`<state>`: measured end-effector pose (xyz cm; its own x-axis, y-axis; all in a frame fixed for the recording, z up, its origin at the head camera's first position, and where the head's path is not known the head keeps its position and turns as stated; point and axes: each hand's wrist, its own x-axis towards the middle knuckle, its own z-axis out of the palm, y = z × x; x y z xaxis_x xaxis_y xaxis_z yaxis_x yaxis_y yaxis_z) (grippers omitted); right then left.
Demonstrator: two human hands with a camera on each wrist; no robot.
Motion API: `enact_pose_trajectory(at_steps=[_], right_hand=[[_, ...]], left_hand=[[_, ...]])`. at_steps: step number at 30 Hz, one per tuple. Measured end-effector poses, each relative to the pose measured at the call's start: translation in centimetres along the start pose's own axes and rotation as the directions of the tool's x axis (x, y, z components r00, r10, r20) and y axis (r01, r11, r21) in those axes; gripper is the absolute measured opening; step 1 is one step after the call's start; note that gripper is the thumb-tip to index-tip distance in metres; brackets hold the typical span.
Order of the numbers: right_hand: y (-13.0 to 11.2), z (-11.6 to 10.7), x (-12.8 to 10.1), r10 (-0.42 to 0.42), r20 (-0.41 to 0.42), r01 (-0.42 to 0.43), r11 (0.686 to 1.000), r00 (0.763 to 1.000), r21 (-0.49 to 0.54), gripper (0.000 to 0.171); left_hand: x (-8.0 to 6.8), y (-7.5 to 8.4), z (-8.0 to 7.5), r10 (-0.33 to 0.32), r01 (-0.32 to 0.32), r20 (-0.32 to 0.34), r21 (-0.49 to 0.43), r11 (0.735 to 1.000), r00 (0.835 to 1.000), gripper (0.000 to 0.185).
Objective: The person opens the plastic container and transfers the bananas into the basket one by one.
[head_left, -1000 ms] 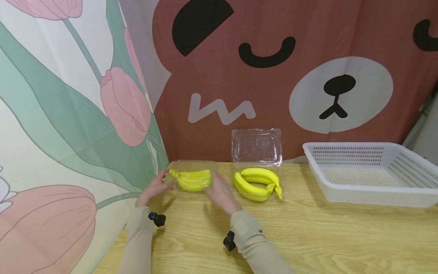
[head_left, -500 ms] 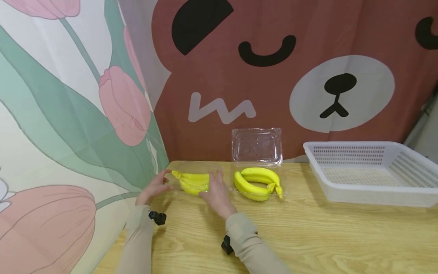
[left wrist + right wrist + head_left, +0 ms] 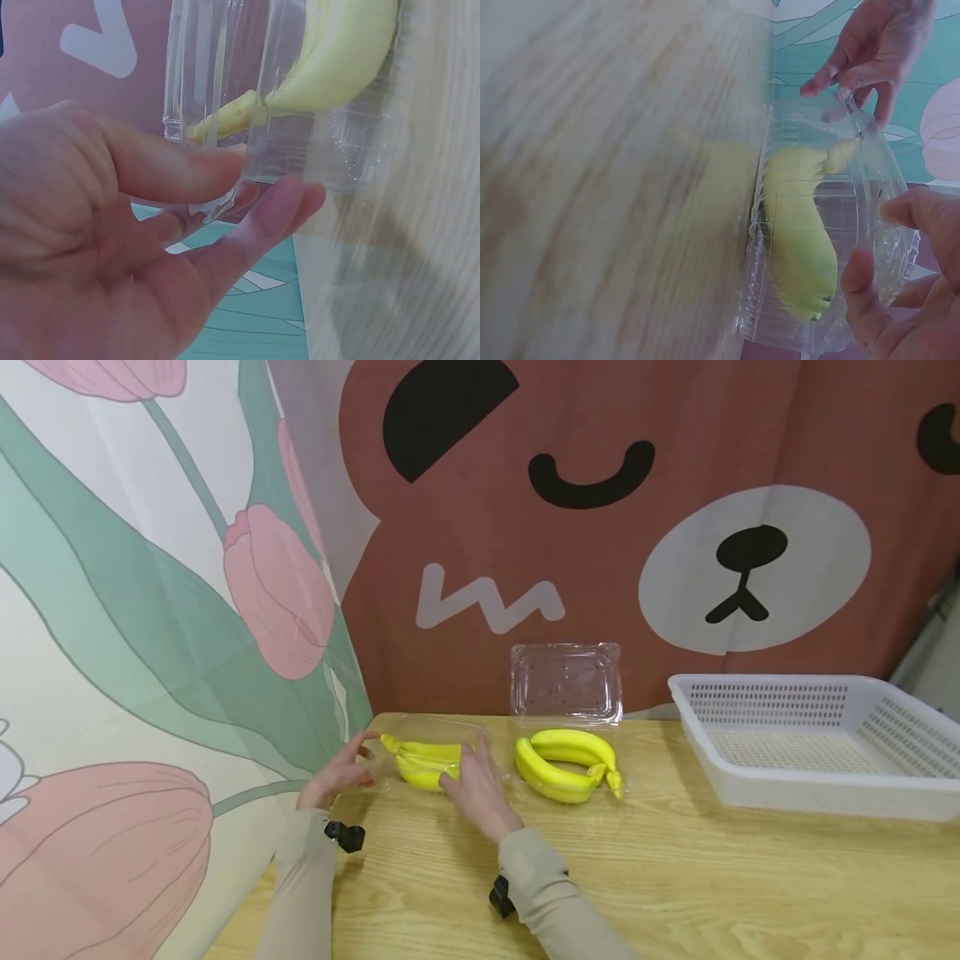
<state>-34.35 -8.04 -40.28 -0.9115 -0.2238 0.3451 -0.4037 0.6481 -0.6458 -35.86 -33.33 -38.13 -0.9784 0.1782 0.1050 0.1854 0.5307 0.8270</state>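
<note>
A clear plastic clamshell box (image 3: pixel 407 723) lies at the left of the table with a bunch of yellow bananas (image 3: pixel 427 767) inside, its lid down over them. My left hand (image 3: pixel 341 774) pinches the rim at the box's left corner; in the left wrist view its thumb (image 3: pixel 217 169) lies on one side of the rim and the fingers (image 3: pixel 281 202) on the other. At the right end my right hand (image 3: pixel 478 789) rests over the lid, its spread fingers and thumb touching the plastic edge, as the right wrist view shows.
A second clamshell box stands with its lid (image 3: pixel 566 683) raised, two bananas (image 3: pixel 564 764) curved toward each other in its base. Farther right is a white perforated basket (image 3: pixel 817 789). Printed cloths, a bear (image 3: pixel 600 552) and tulips (image 3: pixel 277 589), hang behind and left of the wooden table (image 3: pixel 712 885).
My right hand has shifted from gripping the box's right end to over its lid with fingers spread. The lid and bananas have settled slightly lower. My left hand stays at the left corner.
</note>
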Motion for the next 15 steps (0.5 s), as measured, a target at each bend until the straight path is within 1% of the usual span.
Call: enact_pose_trajectory(at_steps=[3,6,12,15], right_hand=[[0.10,-0.18,0.05,0.008,0.004,-0.008,1.000,1.000,0.018,0.068],[0.11,-0.32,0.15,0.026,0.012,-0.027,0.999,1.000,0.022,0.067],[-0.21,-0.68,0.35,0.080,0.031,-0.081,0.995,0.996,0.064,0.068],[-0.39,-0.86,0.41,0.083,0.037,-0.086,0.994,0.996,0.072,0.067]], left_hand=[[0.04,0.14,-0.07,0.025,-0.025,0.030,-0.003,1.000,0.999,0.068],[0.12,0.25,-0.14,0.028,-0.028,0.049,-0.005,1.000,0.998,0.068],[0.39,0.24,0.00,-0.007,0.007,0.062,-0.008,1.000,0.998,0.070],[0.35,0.13,0.03,-0.022,0.023,0.066,-0.017,1.000,0.998,0.070]])
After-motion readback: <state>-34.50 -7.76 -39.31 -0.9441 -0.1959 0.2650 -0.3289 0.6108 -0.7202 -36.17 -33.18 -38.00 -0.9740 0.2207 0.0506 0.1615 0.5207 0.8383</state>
